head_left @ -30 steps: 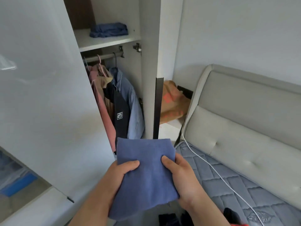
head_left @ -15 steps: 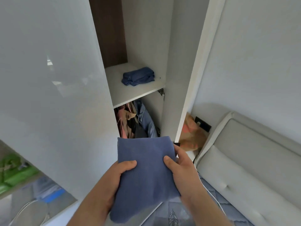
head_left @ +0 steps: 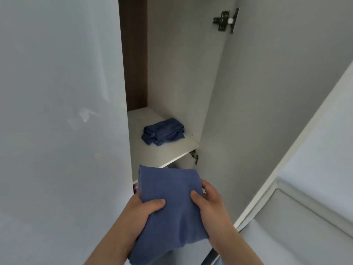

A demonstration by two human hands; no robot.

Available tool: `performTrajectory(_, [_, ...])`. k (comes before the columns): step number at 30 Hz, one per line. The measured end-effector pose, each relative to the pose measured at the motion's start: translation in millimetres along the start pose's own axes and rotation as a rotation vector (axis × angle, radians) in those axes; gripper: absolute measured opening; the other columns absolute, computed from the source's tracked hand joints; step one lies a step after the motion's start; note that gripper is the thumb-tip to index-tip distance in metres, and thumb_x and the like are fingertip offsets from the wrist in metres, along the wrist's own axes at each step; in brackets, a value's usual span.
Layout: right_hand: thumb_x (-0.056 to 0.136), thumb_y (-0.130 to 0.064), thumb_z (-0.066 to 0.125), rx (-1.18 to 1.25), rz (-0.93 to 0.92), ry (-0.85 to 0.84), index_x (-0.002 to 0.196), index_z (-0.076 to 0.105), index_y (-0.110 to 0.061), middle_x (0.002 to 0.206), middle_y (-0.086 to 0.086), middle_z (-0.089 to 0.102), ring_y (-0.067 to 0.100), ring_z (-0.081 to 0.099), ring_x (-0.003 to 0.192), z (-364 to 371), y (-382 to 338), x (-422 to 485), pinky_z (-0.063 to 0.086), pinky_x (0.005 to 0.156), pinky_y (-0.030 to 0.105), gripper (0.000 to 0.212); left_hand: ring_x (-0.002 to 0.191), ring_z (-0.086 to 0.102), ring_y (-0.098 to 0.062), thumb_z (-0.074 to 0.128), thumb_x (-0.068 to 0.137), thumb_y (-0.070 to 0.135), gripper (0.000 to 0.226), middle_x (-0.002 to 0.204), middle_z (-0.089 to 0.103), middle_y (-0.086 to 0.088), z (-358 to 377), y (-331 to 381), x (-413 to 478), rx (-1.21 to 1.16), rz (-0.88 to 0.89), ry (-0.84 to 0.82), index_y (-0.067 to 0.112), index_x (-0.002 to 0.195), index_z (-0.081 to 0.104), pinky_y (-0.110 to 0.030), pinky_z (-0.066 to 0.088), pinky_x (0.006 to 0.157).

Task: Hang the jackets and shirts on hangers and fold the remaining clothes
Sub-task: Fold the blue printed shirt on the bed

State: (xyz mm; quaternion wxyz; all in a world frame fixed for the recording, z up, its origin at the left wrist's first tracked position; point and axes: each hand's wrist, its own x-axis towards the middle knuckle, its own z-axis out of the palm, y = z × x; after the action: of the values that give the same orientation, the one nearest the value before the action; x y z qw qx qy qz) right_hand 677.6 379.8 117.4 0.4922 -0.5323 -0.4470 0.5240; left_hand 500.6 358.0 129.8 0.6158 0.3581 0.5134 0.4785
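Observation:
I hold a folded blue cloth garment (head_left: pixel 172 203) flat in front of me, just below the front edge of the wardrobe shelf (head_left: pixel 168 152). My left hand (head_left: pixel 143 209) grips its left side with the thumb on top. My right hand (head_left: pixel 208 203) grips its right side the same way. On the shelf lies another folded dark blue garment (head_left: pixel 163 131), towards the right wall. The hanging clothes under the shelf are hidden by the held garment.
The open white wardrobe door (head_left: pixel 61 131) fills the left. The wardrobe's right side panel (head_left: pixel 219 111) carries a metal hinge (head_left: pixel 225 21) high up. A grey padded headboard (head_left: pixel 296 226) shows at the lower right.
My view has tilted upward, so the shelf sits lower and closer and the hanging clothes have dropped out of sight. Both hands keep the same hold, with the garment raised toward the shelf.

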Motion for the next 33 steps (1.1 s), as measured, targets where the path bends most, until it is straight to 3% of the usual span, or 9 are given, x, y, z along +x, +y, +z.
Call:
performTrajectory(3, [0.092, -0.001, 0.055, -0.005, -0.031, -0.004, 0.106, 0.067, -0.026, 0.095, -0.012, 0.075, 0.005, 0.070, 0.087, 8.9, -11.2, 37.2, 0.052, 0.064, 0.013, 0.032, 0.077, 0.073, -0.026, 0.059, 0.087, -0.002, 0.023, 0.089, 0.075, -0.013, 0.5, 14.7, 31.5, -0.033, 0.014, 0.028, 0.006, 0.107, 0.065, -0.027, 0.054, 0.054])
performTrajectory(10, [0.093, 0.001, 0.052, 0.044, -0.073, -0.068, 0.107, 0.068, -0.025, 0.096, -0.006, 0.076, 0.012, 0.072, 0.089, 24.9, -29.3, 123.4, 0.058, 0.074, 0.023, 0.033, 0.078, 0.072, -0.031, 0.067, 0.085, 0.007, 0.010, 0.084, 0.075, -0.015, 5.0, 26.7, 106.2, -0.073, -0.004, 0.220, 0.005, 0.095, 0.071, -0.030, 0.053, 0.058])
performTrajectory(14, [0.088, 0.001, 0.049, -0.219, -0.014, -0.081, 0.089, 0.066, -0.019, 0.080, -0.002, 0.072, 0.011, 0.067, 0.073, 33.7, -14.1, 162.8, 0.051, 0.063, 0.021, 0.025, 0.059, 0.069, -0.014, 0.067, 0.085, 0.001, 0.004, 0.069, 0.072, -0.008, 9.3, 21.0, 145.4, 0.016, 0.020, 0.403, 0.005, 0.083, 0.067, -0.020, 0.048, 0.046])
performTrajectory(16, [0.089, -0.003, 0.049, -0.410, 0.002, -0.143, 0.087, 0.060, -0.013, 0.083, 0.006, 0.067, 0.016, 0.062, 0.074, 41.0, -4.4, 183.3, 0.047, 0.067, 0.024, 0.015, 0.059, 0.067, -0.015, 0.067, 0.085, 0.003, 0.007, 0.064, 0.070, -0.003, 10.0, 17.9, 164.4, 0.044, 0.027, 0.461, 0.009, 0.082, 0.065, -0.020, 0.047, 0.046])
performTrajectory(18, [0.092, -0.005, 0.049, -0.523, -0.071, -0.163, 0.084, 0.053, -0.023, 0.078, -0.004, 0.062, 0.006, 0.057, 0.069, 46.8, 1.8, 202.1, 0.042, 0.060, 0.014, 0.020, 0.067, 0.067, -0.020, 0.066, 0.087, 0.003, 0.010, 0.064, 0.069, -0.002, 10.4, 19.3, 183.2, 0.055, 0.038, 0.463, 0.010, 0.080, 0.064, -0.022, 0.048, 0.051])
performTrajectory(24, [0.091, 0.007, 0.042, -0.218, -0.129, -0.060, 0.081, 0.062, -0.026, 0.064, -0.016, 0.062, -0.001, 0.056, 0.065, 63.9, -2.0, 256.9, 0.044, 0.060, 0.013, 0.040, 0.080, 0.066, -0.023, 0.055, 0.087, -0.003, 0.023, 0.092, 0.068, -0.008, -0.6, 25.2, 238.2, -0.151, 0.041, 0.366, 0.016, 0.100, 0.060, -0.033, 0.052, 0.066])
performTrajectory(29, [0.087, 0.018, 0.042, -0.139, -0.152, -0.015, 0.089, 0.064, -0.028, 0.079, 0.000, 0.066, 0.002, 0.058, 0.066, 70.2, 7.5, 313.7, 0.045, 0.062, 0.011, 0.051, 0.089, 0.072, -0.024, 0.053, 0.093, -0.003, 0.035, 0.099, 0.074, -0.006, -11.9, 21.8, 288.0, -0.207, 0.207, 0.346, 0.026, 0.096, 0.072, -0.039, 0.057, 0.076])
performTrajectory(31, [0.087, 0.019, 0.044, -0.110, -0.164, 0.022, 0.103, 0.069, -0.014, 0.079, -0.004, 0.064, 0.000, 0.060, 0.067, 73.8, 6.7, 341.2, 0.044, 0.057, 0.004, 0.044, 0.096, 0.070, -0.027, 0.059, 0.092, 0.000, 0.030, 0.107, 0.072, -0.007, -14.5, 23.1, 310.8, -0.161, 0.270, 0.409, 0.022, 0.110, 0.068, -0.046, 0.056, 0.086])
performTrajectory(33, [0.088, 0.019, 0.044, -0.121, -0.198, 0.025, 0.112, 0.066, 0.002, 0.087, 0.012, 0.068, 0.013, 0.066, 0.074, 76.0, 2.6, 366.0, 0.046, 0.058, 0.005, 0.037, 0.097, 0.069, -0.028, 0.060, 0.092, 0.002, 0.030, 0.112, 0.070, -0.009, -14.6, 25.4, 331.7, -0.161, 0.282, 0.446, 0.014, 0.119, 0.063, -0.047, 0.056, 0.086])
